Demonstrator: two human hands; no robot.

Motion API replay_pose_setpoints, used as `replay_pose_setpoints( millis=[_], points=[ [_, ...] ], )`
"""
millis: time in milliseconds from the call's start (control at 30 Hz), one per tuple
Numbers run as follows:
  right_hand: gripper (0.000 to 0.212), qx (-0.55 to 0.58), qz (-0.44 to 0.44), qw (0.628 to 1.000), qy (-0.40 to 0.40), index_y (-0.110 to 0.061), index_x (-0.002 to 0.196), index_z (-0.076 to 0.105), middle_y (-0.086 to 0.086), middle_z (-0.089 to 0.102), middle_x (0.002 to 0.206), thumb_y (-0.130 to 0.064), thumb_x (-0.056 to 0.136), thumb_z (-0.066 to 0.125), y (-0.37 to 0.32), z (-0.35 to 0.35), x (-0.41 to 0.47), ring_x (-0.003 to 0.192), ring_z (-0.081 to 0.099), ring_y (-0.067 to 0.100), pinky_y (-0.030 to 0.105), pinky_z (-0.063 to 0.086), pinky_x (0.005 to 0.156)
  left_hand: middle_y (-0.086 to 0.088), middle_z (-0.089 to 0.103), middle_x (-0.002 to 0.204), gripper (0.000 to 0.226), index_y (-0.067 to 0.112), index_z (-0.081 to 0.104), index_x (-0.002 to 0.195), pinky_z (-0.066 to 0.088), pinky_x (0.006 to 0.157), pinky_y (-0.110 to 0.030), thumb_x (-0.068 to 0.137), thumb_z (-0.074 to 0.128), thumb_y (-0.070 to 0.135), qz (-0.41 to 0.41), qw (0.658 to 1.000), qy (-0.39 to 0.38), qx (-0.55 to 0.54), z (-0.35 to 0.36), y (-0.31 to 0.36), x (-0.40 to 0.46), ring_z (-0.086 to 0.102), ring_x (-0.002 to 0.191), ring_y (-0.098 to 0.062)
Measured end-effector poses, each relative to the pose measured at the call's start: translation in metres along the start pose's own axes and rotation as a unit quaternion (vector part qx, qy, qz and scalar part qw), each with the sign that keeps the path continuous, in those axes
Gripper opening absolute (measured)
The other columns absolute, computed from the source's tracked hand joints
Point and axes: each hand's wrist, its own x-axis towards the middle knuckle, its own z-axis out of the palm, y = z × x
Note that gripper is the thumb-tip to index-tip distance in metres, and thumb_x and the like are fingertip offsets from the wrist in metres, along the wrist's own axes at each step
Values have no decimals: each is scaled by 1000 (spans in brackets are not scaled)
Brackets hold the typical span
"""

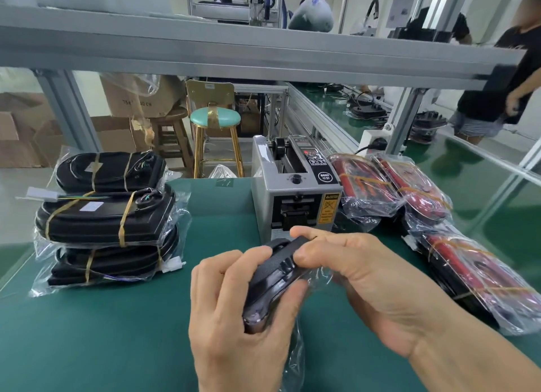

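Note:
A black plastic part (270,277) in a clear plastic bag (295,353) is held above the green mat, just in front of the tape dispenser. My left hand (234,312) grips its lower end, fingers curled over the top and thumb against the side. My right hand (357,277) pinches the upper end between thumb and forefinger. The loose end of the bag hangs down below my hands.
A grey automatic tape dispenser (295,192) stands at the middle of the green mat (102,333). Stacked bagged black parts (108,219) lie at the left, bagged red-and-black parts (409,192) at the right. A metal frame beam (263,52) crosses overhead. A person (497,90) stands far right.

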Motion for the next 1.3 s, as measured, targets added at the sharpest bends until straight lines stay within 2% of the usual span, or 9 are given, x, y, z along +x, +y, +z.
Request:
replay_pose_setpoints(
  millis=[100,233,367,500,767,1067,1133,1200,1300],
  points=[
    [30,-20,8,1000,-15,8,80,71,-8,70,107,-13,59,77,-4,-1,0,112,57,0,32,33,108,-3,55,92,35,20,66,99,51,64,-40,69,79,32,2,1000,1,-3,0,0,0,58,79,-30],
    [27,-41,10,999,-10,12,74,68,-3,70,103,-12,62,69,-6,0,3,108,58,1,33,34,107,6,50,94,35,24,64,100,51,63,-38,69,78,35,-4,1000,0,-8,0,1,1,58,77,-29],
    [7,-47,-1,999,8,-4,58,69,0,69,104,-10,62,68,-7,5,2,107,60,4,34,37,104,4,50,91,32,24,64,97,50,61,-38,70,79,32,1,1000,2,-9,1,1,0,57,74,-32],
    [7,-68,-14,997,14,-7,55,69,-4,68,103,-14,58,68,-8,5,0,103,59,-2,27,41,93,1,52,89,28,23,64,92,49,60,-38,70,80,29,8,1000,1,-12,0,2,0,57,72,-32],
    [12,-109,-14,994,-9,-1,64,70,-6,66,98,-12,61,68,-7,-4,4,105,57,-1,25,41,90,1,51,88,28,24,67,92,47,58,-35,68,82,26,5,1000,-10,-20,1,2,-1,56,69,-31],
    [11,-165,-55,985,-15,-15,52,69,-13,69,77,-12,62,71,-2,-8,7,93,57,-14,17,41,78,-3,51,82,12,22,74,79,41,53,-33,71,82,26,20,999,-25,-1,1,6,0,49,58,-30],
    [7,-168,-69,983,16,-17,65,70,-9,69,84,-15,61,75,2,-13,9,87,61,-4,16,47,75,-4,51,80,12,16,76,75,41,53,-33,69,83,24,23,999,-25,12,1,6,-1,49,58,-29],
    [29,-114,-60,990,64,-23,91,66,-8,67,102,-13,65,74,6,-19,10,91,62,5,23,52,76,-3,52,80,14,14,75,75,41,54,-32,69,83,25,23,999,-17,17,0,5,-1,50,59,-28],
    [35,-104,-68,992,40,-32,101,63,-14,67,101,-30,69,77,14,-14,8,86,63,-3,15,48,71,-1,53,79,14,19,74,75,41,54,-31,67,84,24,22,1000,-3,16,0,4,0,52,58,-28]
  ],
)
